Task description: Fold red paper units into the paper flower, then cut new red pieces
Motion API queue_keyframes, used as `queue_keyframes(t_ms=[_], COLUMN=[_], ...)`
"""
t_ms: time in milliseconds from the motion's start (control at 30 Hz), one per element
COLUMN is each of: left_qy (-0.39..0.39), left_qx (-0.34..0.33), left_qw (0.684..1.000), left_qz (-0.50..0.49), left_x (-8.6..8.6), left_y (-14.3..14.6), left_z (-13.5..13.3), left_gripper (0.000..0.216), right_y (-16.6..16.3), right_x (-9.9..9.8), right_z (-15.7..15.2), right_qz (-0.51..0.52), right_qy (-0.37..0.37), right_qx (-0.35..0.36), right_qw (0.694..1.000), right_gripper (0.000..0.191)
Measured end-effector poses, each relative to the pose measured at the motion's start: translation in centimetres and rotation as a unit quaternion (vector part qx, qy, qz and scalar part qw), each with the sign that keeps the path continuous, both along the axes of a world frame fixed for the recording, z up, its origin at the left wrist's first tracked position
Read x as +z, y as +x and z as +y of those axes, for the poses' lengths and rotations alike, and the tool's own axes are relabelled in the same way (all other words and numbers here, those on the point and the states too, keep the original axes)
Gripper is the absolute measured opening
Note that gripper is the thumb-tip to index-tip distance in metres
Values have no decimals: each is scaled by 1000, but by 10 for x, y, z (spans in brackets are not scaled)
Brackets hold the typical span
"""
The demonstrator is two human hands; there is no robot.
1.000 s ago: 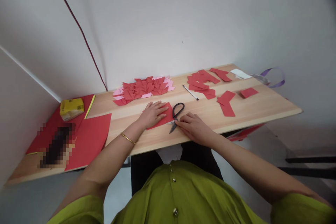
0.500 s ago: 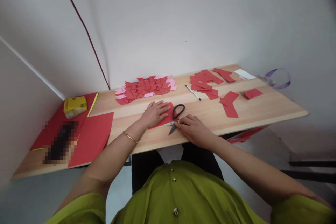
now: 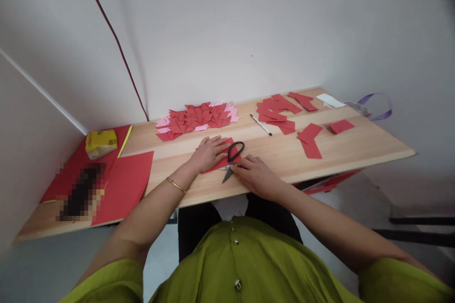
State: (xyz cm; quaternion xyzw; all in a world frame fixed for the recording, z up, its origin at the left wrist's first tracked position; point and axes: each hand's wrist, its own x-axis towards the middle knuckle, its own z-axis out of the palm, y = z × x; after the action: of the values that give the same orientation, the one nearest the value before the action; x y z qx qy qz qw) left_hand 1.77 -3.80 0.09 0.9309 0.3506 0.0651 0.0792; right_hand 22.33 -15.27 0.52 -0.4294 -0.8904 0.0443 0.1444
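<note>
My left hand [image 3: 210, 153] lies flat with fingers spread on a piece of red paper [image 3: 213, 167] near the table's front edge. Pinched in my right hand [image 3: 255, 176] is a pair of black-handled scissors [image 3: 227, 177], gripped near the pivot. One handle loop stands up over the paper's right side, while the blades are parted and point toward me. The other loop is hidden by my right fingers. Part of the paper is covered by my left hand and the scissors.
Folded red and pink paper pieces [image 3: 199, 117] line the wall. Cut red pieces [image 3: 273, 109] lie at the right, near a pen [image 3: 260, 124]. Large red sheets [image 3: 126, 184], a yellow packet [image 3: 101, 144] and a blurred dark object [image 3: 82, 191] are on the left of the wooden table [image 3: 377, 147].
My right hand has slid a little to the left along with the scissors, drawing them over the red paper. My left hand has stayed in place.
</note>
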Motion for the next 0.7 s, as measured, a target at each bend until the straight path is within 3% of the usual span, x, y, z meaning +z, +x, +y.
queue_keyframes(t_ms=[400,533,700], left_qy=[-42,-5,-71], left_qx=[-15,-59,-96], left_qw=[999,989,988], left_qz=[-29,-139,-101], left_x=[6,22,26], left_y=[-3,-20,-48], left_z=[8,14,1], left_gripper=[43,42,34], right_y=[-2,-2,0], right_x=[-1,1,3], right_z=[1,2,1], right_qz=[-6,-4,-6], right_qy=[8,6,-3], right_qx=[4,7,16], right_qw=[1000,1000,1000], right_gripper=[34,35,36])
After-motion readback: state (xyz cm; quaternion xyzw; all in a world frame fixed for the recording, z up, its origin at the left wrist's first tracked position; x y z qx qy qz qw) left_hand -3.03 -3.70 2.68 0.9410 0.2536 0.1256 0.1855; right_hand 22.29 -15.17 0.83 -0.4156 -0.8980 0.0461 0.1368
